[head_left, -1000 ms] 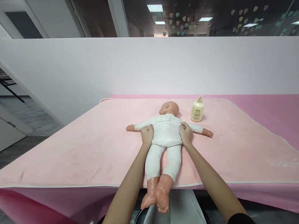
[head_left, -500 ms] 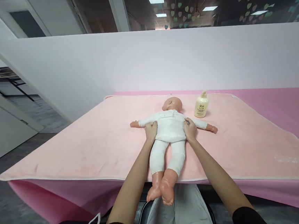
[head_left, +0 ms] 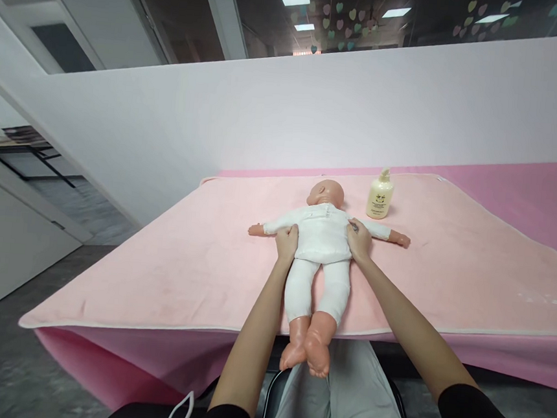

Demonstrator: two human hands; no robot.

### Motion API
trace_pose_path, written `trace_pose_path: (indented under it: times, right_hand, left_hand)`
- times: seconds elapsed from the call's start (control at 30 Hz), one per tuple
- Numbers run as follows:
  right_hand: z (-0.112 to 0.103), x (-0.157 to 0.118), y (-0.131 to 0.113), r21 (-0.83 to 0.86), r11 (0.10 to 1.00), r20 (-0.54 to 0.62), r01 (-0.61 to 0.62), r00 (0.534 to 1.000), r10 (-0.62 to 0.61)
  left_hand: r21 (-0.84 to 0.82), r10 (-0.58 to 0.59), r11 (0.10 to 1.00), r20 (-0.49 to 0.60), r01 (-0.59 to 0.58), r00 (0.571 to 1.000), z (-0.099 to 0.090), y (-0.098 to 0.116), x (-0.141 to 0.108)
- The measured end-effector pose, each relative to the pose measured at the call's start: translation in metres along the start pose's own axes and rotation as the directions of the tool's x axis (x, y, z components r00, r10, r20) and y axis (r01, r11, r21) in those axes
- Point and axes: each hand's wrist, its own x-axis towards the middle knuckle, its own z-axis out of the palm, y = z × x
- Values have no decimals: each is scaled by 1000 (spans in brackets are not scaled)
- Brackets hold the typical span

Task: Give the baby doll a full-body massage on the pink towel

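A baby doll [head_left: 326, 192] lies on its back on a pink blanket [head_left: 196, 260], arms spread sideways and feet over the table's near edge. It wears a white long-sleeved top [head_left: 323, 236] and white trousers [head_left: 299, 289]. At the top's left side, below the armpit, my left hand [head_left: 286, 243] is closed on the fabric. My right hand [head_left: 359, 241] is closed on the same top at its right side; a small dark spot shows by its fingers, too small to name. The cloth inside both fists is hidden.
A cream pump bottle [head_left: 380, 195] stands upright behind the doll's right-hand arm. Beyond the blanket rises a white partition [head_left: 287, 112]. Pink cloth [head_left: 148, 360] hangs over the table's front edge, above my lap. A white cable [head_left: 180, 412] shows at the bottom.
The whole view has shifted slightly, so everything sits a little further right. Both hands keep their hold on the doll's top, and the doll and bottle stay in place.
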Motion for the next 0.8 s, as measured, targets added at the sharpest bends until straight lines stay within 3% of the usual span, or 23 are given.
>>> trace_pose_path:
  times: [0.8]
  right_hand:
    - [2,3,5,11,1000,9,-10,1000,10]
  left_hand:
    - [18,-1,1000,6,1,1000,0,1,-2]
